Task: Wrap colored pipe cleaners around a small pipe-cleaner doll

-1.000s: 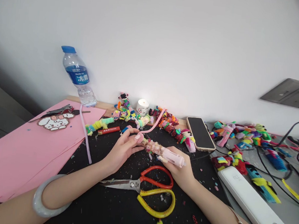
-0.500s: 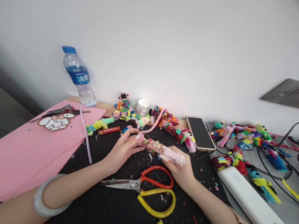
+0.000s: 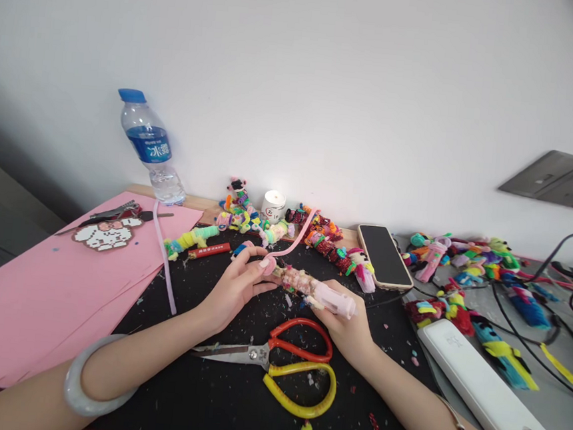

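Observation:
My right hand (image 3: 349, 331) is closed around the pale pink clip end of a pen (image 3: 336, 300). Fuzzy beige, pink and red bits cover the pen's barrel, which points left. At the barrel's other end, my left hand (image 3: 240, 284) pinches a coiled part of a pink pipe cleaner (image 3: 294, 244). Its loose end rises up and right, curving over at the tip. My left fingers partly hide the coil and the pen's end. Below both hands, scissors (image 3: 254, 355) with one red and one yellow handle lie on the black mat (image 3: 230, 404).
Pink sheets (image 3: 33, 293) and a lilac pipe cleaner (image 3: 162, 258) lie left, near a water bottle (image 3: 149, 143). Several fuzzy figures (image 3: 333, 252) line the back beside a phone (image 3: 386, 256). A white device (image 3: 489, 393), cables and more figures (image 3: 505, 354) occupy the right.
The pink pipe cleaner's free tip has shifted slightly right. Both hands keep almost the same position and grip.

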The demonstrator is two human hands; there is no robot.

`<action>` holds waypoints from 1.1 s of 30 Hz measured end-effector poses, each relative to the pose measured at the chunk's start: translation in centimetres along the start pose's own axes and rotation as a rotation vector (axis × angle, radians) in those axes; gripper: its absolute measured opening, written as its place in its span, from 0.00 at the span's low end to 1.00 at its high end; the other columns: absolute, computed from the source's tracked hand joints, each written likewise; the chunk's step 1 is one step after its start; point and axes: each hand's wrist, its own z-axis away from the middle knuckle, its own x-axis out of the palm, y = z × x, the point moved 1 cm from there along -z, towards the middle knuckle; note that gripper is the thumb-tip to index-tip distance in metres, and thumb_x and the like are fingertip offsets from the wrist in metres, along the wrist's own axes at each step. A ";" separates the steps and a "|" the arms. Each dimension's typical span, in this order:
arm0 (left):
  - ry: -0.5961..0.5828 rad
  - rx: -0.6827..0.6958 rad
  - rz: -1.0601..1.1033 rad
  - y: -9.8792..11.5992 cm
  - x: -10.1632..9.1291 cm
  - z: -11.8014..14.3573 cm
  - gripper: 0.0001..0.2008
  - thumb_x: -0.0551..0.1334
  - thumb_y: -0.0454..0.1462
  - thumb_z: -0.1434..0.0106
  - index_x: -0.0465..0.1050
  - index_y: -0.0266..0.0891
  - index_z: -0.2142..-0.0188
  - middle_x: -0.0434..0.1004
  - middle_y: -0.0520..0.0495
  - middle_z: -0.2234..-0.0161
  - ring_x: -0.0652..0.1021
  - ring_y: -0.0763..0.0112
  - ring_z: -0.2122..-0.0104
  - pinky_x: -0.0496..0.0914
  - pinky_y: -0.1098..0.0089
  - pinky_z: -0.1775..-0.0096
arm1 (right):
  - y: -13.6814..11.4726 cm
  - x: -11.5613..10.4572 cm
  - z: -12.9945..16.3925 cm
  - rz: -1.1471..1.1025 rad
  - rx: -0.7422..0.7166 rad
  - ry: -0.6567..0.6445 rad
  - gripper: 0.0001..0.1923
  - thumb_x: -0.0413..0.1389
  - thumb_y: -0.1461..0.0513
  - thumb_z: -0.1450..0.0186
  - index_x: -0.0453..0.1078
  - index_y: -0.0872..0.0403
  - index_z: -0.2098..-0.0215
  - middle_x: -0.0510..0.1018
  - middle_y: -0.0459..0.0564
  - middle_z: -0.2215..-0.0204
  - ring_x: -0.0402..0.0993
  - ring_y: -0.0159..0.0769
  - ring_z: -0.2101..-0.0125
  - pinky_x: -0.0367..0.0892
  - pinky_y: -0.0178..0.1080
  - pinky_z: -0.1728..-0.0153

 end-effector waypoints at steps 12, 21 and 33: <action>0.020 -0.023 -0.004 0.1 0.1 0.0 0.11 0.64 0.39 0.44 0.65 0.43 0.62 0.72 0.54 0.68 0.77 0.71 0.67 0.69 0.66 0.58 | 0.0 0.0 -0.2 0.003 -0.019 0.013 0.08 0.56 0.61 0.40 0.63 0.54 0.75 0.68 0.43 0.79 0.61 0.30 0.80 0.58 0.32 0.79; 0.012 -0.002 0.026 -0.1 0.1 0.0 0.08 0.61 0.36 0.41 0.65 0.43 0.62 0.69 0.54 0.69 0.74 0.75 0.67 0.70 0.71 0.62 | 0.1 0.0 0.0 0.113 -0.032 -0.068 0.04 0.57 0.62 0.41 0.67 0.54 0.70 0.72 0.45 0.76 0.66 0.32 0.76 0.61 0.32 0.75; 0.042 0.043 -0.006 0.0 -0.1 -0.1 0.08 0.61 0.38 0.41 0.64 0.43 0.62 0.70 0.54 0.68 0.73 0.75 0.66 0.69 0.71 0.61 | 0.4 0.1 0.0 0.211 -0.082 -0.076 0.03 0.56 0.63 0.42 0.68 0.54 0.68 0.75 0.46 0.74 0.69 0.35 0.75 0.62 0.34 0.74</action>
